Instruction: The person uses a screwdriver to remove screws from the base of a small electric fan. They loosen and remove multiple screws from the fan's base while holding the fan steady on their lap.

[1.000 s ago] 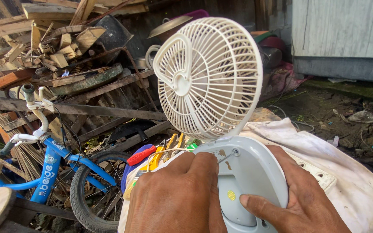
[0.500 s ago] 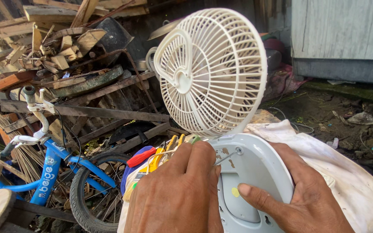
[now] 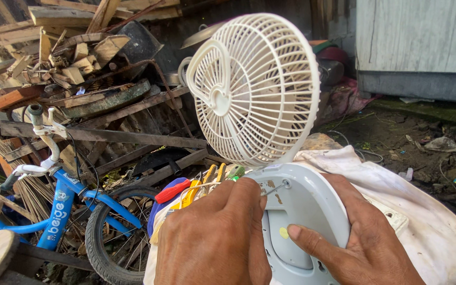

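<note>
Your left hand [image 3: 215,237] and right hand [image 3: 362,248] both clasp the fan's grey base [image 3: 302,211], its cage [image 3: 257,87] rising just above them.

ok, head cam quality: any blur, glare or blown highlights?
Head view: sharp throughout; the round white plastic fan grille and white cloth are sunlit and bright but keep detail; the woodpile behind sits in shade; both hands, left and right, show no motion blur.

daylight, bright right | deep shade upper left | sharp focus | slight edge distortion
</note>
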